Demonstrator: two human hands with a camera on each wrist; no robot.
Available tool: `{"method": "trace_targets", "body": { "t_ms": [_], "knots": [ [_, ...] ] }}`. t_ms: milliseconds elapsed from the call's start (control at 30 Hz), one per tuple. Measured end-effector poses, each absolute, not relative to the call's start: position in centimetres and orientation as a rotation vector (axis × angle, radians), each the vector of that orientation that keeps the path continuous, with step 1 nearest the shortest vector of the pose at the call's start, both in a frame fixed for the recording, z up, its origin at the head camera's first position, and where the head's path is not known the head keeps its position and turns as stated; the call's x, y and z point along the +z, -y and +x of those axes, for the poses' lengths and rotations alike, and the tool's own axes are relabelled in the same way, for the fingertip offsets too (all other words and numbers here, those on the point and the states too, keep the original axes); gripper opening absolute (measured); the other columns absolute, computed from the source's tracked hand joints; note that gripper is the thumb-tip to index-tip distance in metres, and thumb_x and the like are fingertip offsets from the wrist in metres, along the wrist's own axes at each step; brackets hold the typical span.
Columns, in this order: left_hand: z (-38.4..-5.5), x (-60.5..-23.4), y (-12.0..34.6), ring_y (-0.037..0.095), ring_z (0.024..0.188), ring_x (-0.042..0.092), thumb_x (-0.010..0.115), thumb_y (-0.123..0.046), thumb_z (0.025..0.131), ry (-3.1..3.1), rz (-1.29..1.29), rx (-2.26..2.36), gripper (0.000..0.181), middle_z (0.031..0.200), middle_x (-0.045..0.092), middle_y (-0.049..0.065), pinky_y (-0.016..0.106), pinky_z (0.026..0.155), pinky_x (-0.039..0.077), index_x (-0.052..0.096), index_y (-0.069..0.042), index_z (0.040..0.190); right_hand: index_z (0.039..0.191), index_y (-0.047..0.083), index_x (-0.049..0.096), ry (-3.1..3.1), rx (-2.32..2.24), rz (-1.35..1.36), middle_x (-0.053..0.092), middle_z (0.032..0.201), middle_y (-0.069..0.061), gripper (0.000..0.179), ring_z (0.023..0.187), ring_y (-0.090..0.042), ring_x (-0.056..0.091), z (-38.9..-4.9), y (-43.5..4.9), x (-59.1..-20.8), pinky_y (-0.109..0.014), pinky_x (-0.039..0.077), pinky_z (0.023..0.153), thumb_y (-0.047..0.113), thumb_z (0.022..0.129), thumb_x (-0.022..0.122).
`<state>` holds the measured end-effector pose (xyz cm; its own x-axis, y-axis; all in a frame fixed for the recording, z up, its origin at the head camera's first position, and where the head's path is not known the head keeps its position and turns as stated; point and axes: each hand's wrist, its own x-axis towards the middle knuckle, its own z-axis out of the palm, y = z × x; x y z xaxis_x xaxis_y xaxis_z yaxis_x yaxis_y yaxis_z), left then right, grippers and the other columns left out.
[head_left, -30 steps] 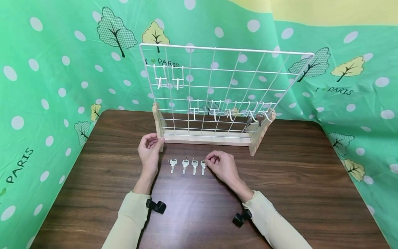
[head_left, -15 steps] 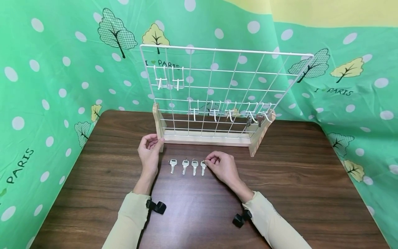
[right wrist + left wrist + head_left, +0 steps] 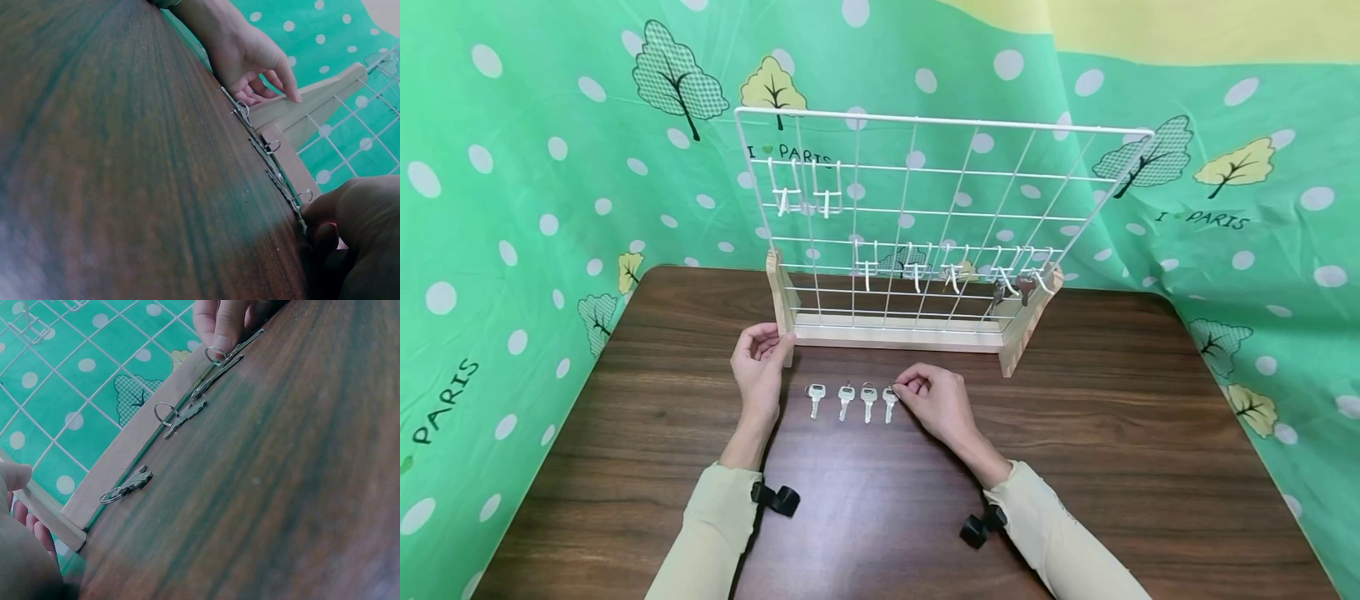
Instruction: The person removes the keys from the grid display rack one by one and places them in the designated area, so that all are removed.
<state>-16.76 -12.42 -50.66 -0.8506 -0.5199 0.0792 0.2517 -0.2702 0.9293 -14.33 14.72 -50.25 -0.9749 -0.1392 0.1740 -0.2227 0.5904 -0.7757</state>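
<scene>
A white wire grid rack (image 3: 940,122) stands on a wooden base (image 3: 895,336). My left hand (image 3: 758,367) grips its left wooden upright (image 3: 782,300), thumb in front and fingers curled behind. Several silver keys with rings lie in a row on the table before the base. At the right end of that row, my right hand (image 3: 936,404) pinches the last key (image 3: 889,408) near its ring, fingertips low at the tabletop. The left wrist view shows the thumb and fingers (image 3: 228,328) right at that ring. The leftmost key (image 3: 816,402) lies near my left hand.
Several white hooks hang along the lower grid, and darker keys (image 3: 1025,287) hang on the right-hand ones. Two more hooks (image 3: 784,200) sit at the upper left. A green patterned curtain (image 3: 550,208) surrounds the dark wooden table (image 3: 1112,467).
</scene>
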Motion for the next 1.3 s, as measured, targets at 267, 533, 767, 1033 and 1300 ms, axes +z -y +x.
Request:
{"method": "trace_targets", "body": {
  "t_ms": [267, 533, 767, 1033, 1300],
  "knots": [
    [-16.7, -50.7, 12.4, 0.011, 0.090, 0.067, 0.079, 0.016, 0.088, 1.502, 0.332, -2.152, 0.025, 0.097, 0.070, -0.001, 0.018, 0.082, 0.055, 0.070, 0.001, 0.105, 0.088, 0.012, 0.082, 2.719, 1.345, 0.298, 0.069, 0.072, 0.005, 0.010, 0.063, -0.005, 0.057, -14.3, -14.7, -50.2, -0.017, 0.045, 0.058, 0.006, 0.090, 0.090],
    [-16.8, -50.8, 12.5, 0.011, 0.089, 0.067, 0.079, 0.016, 0.088, 1.498, 0.327, -2.151, 0.025, 0.096, 0.069, -0.001, 0.017, 0.081, 0.056, 0.070, 0.001, 0.105, 0.089, 0.011, 0.082, 2.707, 1.356, 0.294, 0.068, 0.072, 0.004, 0.009, 0.063, -0.005, 0.057, -14.3, -14.8, -50.2, -0.016, 0.044, 0.058, 0.006, 0.090, 0.090],
    [-16.7, -50.8, 12.4, 0.010, 0.089, 0.067, 0.079, 0.015, 0.088, 1.500, 0.325, -2.152, 0.025, 0.096, 0.069, -0.001, 0.017, 0.081, 0.055, 0.071, -0.002, 0.104, 0.090, 0.008, 0.082, 2.666, 1.445, 0.245, 0.069, 0.072, 0.001, 0.009, 0.061, -0.002, 0.055, -14.6, -14.9, -50.3, -0.014, 0.044, 0.056, 0.004, 0.090, 0.091],
    [-16.8, -50.7, 12.5, 0.010, 0.088, 0.067, 0.079, 0.016, 0.087, 1.497, 0.338, -2.152, 0.026, 0.096, 0.069, -0.001, 0.017, 0.080, 0.055, 0.070, -0.003, 0.103, 0.092, 0.007, 0.083, 2.626, 1.585, 0.135, 0.070, 0.075, -0.002, 0.010, 0.060, -0.001, 0.054, -14.7, -14.7, -49.8, -0.011, 0.041, 0.054, 0.000, 0.089, 0.090],
    [-16.9, -50.6, 12.5, 0.010, 0.088, 0.067, 0.079, 0.017, 0.087, 1.495, 0.340, -2.152, 0.027, 0.096, 0.069, -0.001, 0.017, 0.080, 0.055, 0.070, -0.002, 0.103, 0.095, 0.005, 0.083, 2.540, 1.663, 0.105, 0.070, 0.077, -0.003, 0.007, 0.063, -0.004, 0.054, -14.7, -14.7, -48.3, -0.012, 0.042, 0.056, 0.001, 0.092, 0.088]
  ]
}}
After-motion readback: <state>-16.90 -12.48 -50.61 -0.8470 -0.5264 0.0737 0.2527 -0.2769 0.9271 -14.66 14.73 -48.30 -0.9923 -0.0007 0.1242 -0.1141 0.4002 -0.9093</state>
